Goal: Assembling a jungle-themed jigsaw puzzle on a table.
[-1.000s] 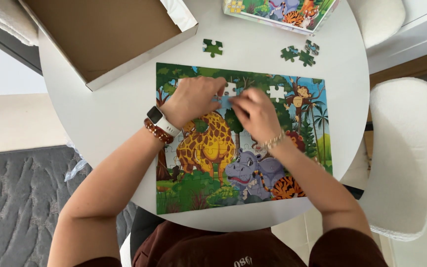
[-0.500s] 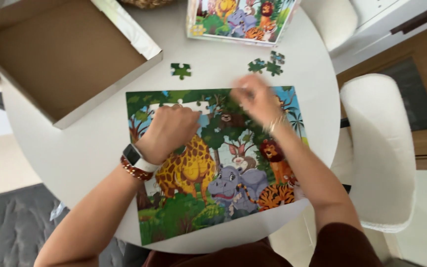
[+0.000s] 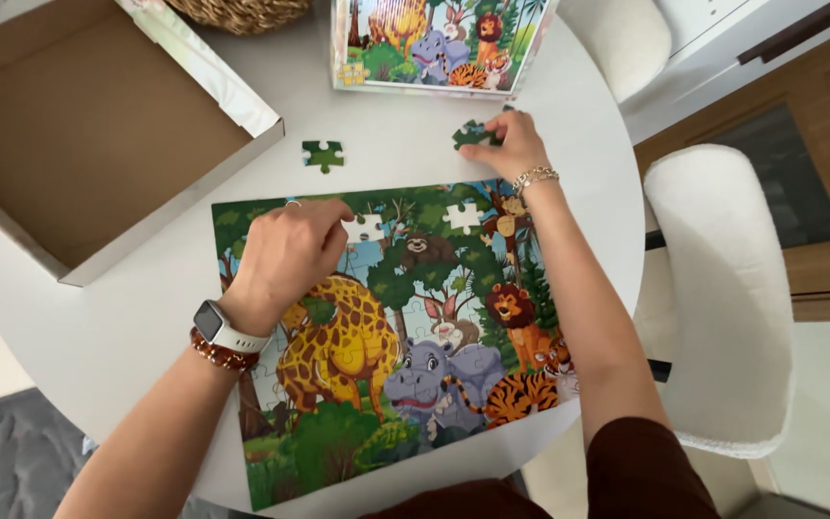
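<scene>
Now the right hand [image 3: 511,144] is pinching a dark green cardboard puzzle piece [image 3: 471,134] at the upper middle of the frame, just beyond the top edge of the colourful jungle-animal jigsaw [image 3: 386,336]. The left hand [image 3: 290,252] is lying curled on the jigsaw's upper left part, fingertips beside a white gap. A second green piece [image 3: 323,155] is sitting alone on the round white table [image 3: 127,327]. In the upper left, the shallow brown cardboard box [image 3: 79,125] is lying open with nothing showing inside it.
</scene>
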